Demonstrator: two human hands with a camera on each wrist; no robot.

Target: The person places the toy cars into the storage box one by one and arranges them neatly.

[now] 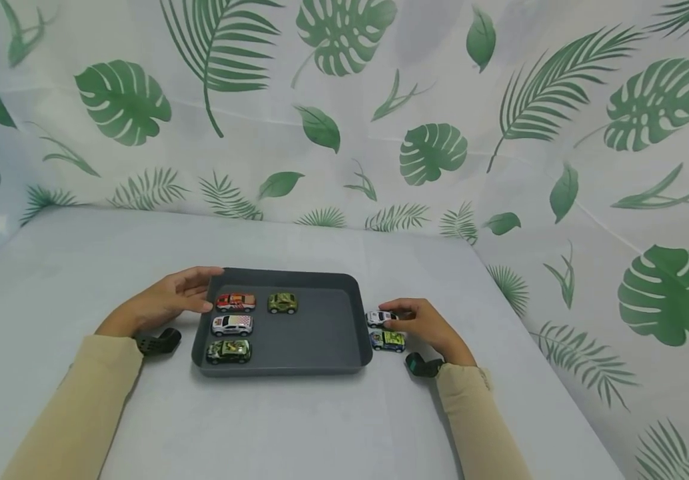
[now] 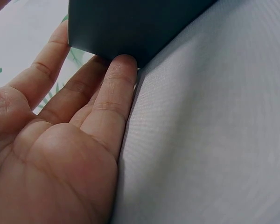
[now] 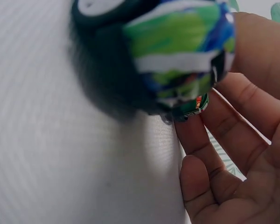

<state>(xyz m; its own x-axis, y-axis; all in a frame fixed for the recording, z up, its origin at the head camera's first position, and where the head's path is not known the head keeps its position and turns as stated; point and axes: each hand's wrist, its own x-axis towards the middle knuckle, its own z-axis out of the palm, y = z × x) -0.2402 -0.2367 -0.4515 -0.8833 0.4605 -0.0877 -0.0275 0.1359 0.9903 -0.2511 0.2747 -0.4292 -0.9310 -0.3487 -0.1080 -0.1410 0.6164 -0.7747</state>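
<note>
A dark grey tray (image 1: 302, 340) lies on the table. My left hand (image 1: 167, 300) touches its left side, with relaxed fingers (image 2: 114, 93) against the outer wall in the left wrist view. Right of the tray, my right hand (image 1: 422, 325) pinches a white toy car (image 1: 377, 319) between thumb and fingers. Just in front of that car sits a green and blue toy car (image 1: 388, 341), seen large in the right wrist view (image 3: 177, 42). It partly hides the pinched car there.
Inside the tray, a red-orange toy car (image 1: 236, 303), a white one (image 1: 232, 325) and a dark green one (image 1: 228, 351) form a left column. An olive camouflage car (image 1: 282, 303) stands right of the red-orange one. Leaf-patterned cloth (image 1: 344, 133) hangs behind the white table (image 1: 260, 427).
</note>
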